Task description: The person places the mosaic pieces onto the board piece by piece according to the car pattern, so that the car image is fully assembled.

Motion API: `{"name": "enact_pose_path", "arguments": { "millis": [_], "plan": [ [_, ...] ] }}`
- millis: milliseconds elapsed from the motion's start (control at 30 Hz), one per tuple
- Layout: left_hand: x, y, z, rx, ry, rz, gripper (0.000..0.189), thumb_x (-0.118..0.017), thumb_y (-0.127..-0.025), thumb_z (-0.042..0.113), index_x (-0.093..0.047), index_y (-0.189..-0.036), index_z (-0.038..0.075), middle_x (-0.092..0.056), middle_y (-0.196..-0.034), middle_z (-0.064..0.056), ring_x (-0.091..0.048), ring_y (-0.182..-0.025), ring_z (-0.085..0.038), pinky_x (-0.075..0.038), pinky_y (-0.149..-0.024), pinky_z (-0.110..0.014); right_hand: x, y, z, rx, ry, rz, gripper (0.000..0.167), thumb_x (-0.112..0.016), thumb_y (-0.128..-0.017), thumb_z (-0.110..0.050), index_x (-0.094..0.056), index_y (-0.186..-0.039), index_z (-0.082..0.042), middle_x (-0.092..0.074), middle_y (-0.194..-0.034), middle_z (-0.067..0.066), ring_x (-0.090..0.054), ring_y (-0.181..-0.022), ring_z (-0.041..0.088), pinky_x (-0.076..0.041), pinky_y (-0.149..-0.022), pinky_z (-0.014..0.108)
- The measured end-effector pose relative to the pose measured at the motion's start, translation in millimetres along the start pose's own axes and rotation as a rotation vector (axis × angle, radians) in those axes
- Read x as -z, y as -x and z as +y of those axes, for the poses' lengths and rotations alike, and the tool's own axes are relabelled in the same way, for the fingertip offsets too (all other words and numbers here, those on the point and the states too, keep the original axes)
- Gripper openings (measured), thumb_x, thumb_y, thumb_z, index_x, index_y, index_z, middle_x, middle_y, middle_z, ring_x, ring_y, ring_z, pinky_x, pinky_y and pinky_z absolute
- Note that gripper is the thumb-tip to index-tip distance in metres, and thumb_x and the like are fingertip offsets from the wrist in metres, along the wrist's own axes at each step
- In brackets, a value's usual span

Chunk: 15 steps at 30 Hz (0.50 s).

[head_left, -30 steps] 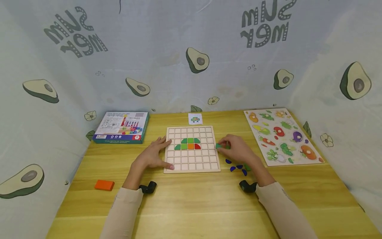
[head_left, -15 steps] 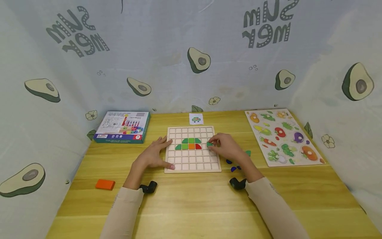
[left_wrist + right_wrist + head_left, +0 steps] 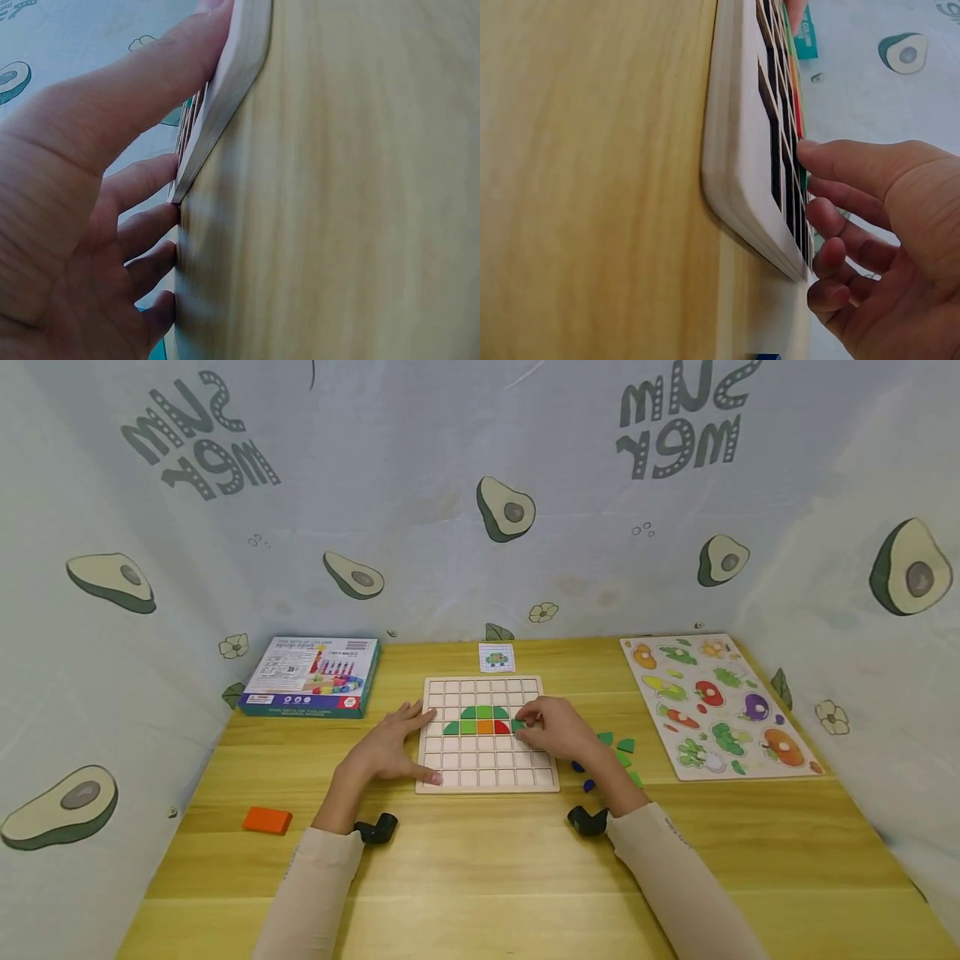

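A wooden grid board [image 3: 489,760] lies in the middle of the table, holding a patch of green, orange and red tiles [image 3: 485,727]. My left hand [image 3: 385,747] rests on the board's left side, fingers spread, thumb at the near left corner. In the left wrist view, the thumb lies along the board's edge. My right hand [image 3: 562,729] pinches a green tile [image 3: 517,726] at the cell just right of the red quarter-round tile [image 3: 502,727]. Its fingers partly hide this tile. The right wrist view shows the thumb and fingertips at the grid, a sliver of green by them.
A small picture card [image 3: 497,657] lies behind the board. Loose green tiles [image 3: 626,745] and blue tiles [image 3: 588,786] sit beside my right forearm. A vegetable puzzle board [image 3: 720,706] is at right, a boxed toy [image 3: 310,677] at back left, an orange block [image 3: 267,820] at front left.
My right hand has moved left from beside the board, carrying the green tile to the cell next to the red one. My left hand has stayed on the board's left side.
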<state>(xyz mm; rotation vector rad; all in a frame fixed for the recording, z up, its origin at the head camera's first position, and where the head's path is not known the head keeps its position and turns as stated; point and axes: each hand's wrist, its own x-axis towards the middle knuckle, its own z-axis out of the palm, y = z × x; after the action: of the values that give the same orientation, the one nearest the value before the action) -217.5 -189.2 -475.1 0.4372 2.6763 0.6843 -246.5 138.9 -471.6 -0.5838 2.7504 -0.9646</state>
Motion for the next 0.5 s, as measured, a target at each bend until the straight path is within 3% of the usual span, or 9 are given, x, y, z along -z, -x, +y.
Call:
{"name": "enact_pose_path", "arguments": {
  "millis": [500],
  "plan": [
    [0.4, 0.7, -0.3, -0.005, -0.001, 0.001, 0.118, -0.087, -0.067, 0.067, -0.031, -0.163, 0.029, -0.012, -0.175, -0.001, -0.005, -0.162, -0.033, -0.018, -0.125, -0.067, 0.3, 0.0, -1.2, -0.005, -0.007, 0.032, 0.017, -0.074, -0.095, -0.02, -0.076, -0.108, -0.01, -0.067, -0.094, 0.004, -0.055, -0.08, 0.019, -0.049, -0.072, 0.032]
  ]
}}
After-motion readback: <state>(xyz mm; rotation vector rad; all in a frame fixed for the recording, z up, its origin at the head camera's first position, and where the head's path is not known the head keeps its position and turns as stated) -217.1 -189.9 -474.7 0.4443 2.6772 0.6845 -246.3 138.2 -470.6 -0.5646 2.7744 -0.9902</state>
